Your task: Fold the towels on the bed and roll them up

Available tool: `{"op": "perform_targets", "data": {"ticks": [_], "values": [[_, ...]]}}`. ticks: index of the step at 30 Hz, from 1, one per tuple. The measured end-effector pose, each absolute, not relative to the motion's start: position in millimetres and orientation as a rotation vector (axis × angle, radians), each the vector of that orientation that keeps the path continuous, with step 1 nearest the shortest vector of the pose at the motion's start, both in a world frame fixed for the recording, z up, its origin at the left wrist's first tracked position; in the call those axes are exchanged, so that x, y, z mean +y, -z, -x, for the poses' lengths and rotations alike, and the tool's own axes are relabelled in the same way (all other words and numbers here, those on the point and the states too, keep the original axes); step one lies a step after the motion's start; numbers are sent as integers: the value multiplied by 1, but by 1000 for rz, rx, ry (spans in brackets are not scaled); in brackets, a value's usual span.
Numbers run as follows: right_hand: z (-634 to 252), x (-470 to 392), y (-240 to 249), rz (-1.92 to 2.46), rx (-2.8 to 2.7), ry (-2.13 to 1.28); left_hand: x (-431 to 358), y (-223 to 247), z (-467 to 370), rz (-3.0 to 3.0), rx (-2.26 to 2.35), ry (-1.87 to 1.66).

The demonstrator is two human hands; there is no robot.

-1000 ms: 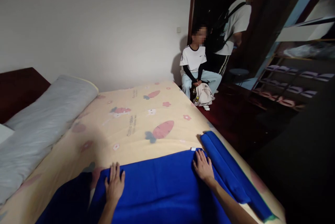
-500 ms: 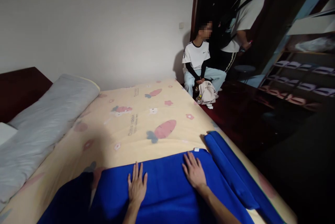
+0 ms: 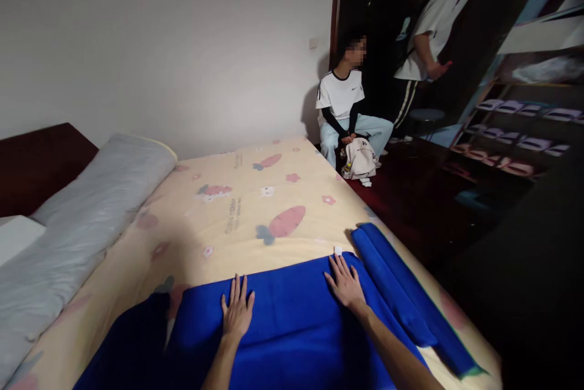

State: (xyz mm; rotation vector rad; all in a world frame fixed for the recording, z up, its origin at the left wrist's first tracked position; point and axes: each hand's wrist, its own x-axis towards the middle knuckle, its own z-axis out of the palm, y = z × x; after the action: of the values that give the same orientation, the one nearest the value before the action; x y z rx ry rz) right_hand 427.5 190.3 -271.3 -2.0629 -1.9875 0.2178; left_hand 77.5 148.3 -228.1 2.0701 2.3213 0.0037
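A blue cloth (image 3: 292,311) lies spread over the near part of the bed, with a small white tag (image 3: 338,250) at its far right edge. My left hand (image 3: 238,311) rests flat on the cloth near its far edge, fingers stretched out. Flat and spread, my right hand (image 3: 345,283) presses on the cloth by its far right corner, fingertips just below the tag. Beside it, along the bed's right side, lies a long folded or rolled blue cloth (image 3: 396,286). A darker blue part (image 3: 132,341) spreads at the lower left, in shadow.
The bed (image 3: 255,195) has a cream sheet with carrot prints. A grey pillow (image 3: 91,213) lies at the left, by a dark headboard (image 3: 41,159). Past the bed, one person (image 3: 340,95) sits by a pale backpack (image 3: 359,157); another person (image 3: 438,25) stands. A shoe rack (image 3: 511,131) is at right.
My right hand has slid slightly right and outward, close to the tag. My left hand stays on the cloth. The standing person has moved a little to the right.
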Motion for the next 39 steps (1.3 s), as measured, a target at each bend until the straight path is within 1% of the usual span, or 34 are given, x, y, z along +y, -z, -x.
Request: {"op": "perform_targets", "data": {"ticks": [2,4,6,8,12,18,24,26,29,32,35,39], "values": [[-418,173,265,1969,-1988,-185,129,224,-97,-2273,2216,-126],[-399,145,265,1778,-2052,-136,102,228,-123,-2458,2041,-241],[-377,113,270,1569,-2164,-132,76,241,-147,-2501,1947,-295],[-359,85,278,1472,-2227,-143,56,257,-163,-2458,1953,-302],[-352,59,291,1490,-2232,-161,37,282,-168,-2323,2115,-272],[-360,49,291,1552,-2172,-193,27,298,-158,-2263,2214,-284],[-355,41,292,1694,-2135,-334,20,286,-171,-2056,2318,-62],[-363,43,293,1726,-2101,-322,20,277,-174,-1978,2350,2],[-393,46,300,1863,-1927,-153,24,266,-161,-1953,2450,0],[-430,44,314,1946,-1763,38,26,261,-123,-1938,2636,-24],[-453,34,327,1914,-1758,98,20,262,-75,-1831,2730,68],[-458,25,332,1945,-1734,128,3,266,-32,-1952,2662,205]]}}
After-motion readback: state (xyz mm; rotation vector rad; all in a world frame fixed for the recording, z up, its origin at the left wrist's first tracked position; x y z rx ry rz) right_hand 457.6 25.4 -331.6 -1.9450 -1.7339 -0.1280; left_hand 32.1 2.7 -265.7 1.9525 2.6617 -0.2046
